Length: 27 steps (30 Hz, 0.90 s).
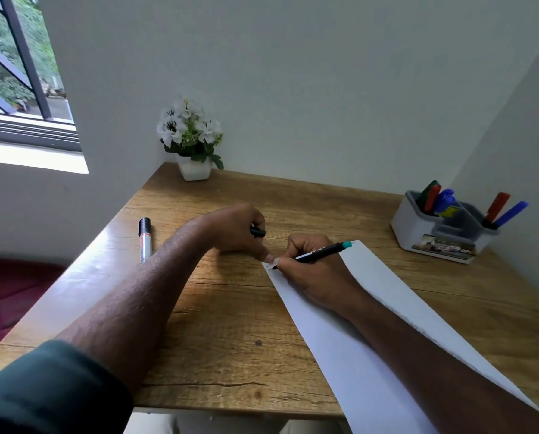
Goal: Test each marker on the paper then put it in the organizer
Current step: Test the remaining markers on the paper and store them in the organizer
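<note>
While right hand (309, 274) grips marker (320, 252), tip touches paper (371, 308).

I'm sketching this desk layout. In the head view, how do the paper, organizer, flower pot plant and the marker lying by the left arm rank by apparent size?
1. paper (nearest, so exaggerated)
2. organizer and flower pot plant: look alike, not ranked
3. marker

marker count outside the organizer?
2 visible. One in the right hand, black marker tip on the paper. One capped marker lying on the table, far left. The organizer holds the rest.
</note>
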Tool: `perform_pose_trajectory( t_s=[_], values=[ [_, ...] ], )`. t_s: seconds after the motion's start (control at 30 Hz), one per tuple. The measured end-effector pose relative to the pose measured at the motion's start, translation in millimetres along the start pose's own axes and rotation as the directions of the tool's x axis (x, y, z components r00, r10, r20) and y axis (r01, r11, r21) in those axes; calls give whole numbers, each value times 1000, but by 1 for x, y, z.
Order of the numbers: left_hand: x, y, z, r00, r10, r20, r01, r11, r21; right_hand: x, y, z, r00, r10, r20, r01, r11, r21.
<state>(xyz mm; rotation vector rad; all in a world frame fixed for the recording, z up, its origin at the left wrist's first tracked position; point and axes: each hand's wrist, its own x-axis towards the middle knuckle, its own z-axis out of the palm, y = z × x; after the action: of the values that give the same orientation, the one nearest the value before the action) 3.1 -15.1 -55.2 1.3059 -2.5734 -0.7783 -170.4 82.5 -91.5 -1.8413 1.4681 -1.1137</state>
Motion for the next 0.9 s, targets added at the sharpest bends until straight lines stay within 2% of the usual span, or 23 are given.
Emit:
perform_pose_trajectory(
  t_s=[0.33,0.9],
  values=[
    [-2,1,0,1000,2,3,-1,1000,-11,0,-1,-1,1000,-24,3,24,1000,14],
    [-1,0,1,1000,-9,2,9,1000,5,0,-3,-2,1000,27,-15,-26,999,29]
  ],
)
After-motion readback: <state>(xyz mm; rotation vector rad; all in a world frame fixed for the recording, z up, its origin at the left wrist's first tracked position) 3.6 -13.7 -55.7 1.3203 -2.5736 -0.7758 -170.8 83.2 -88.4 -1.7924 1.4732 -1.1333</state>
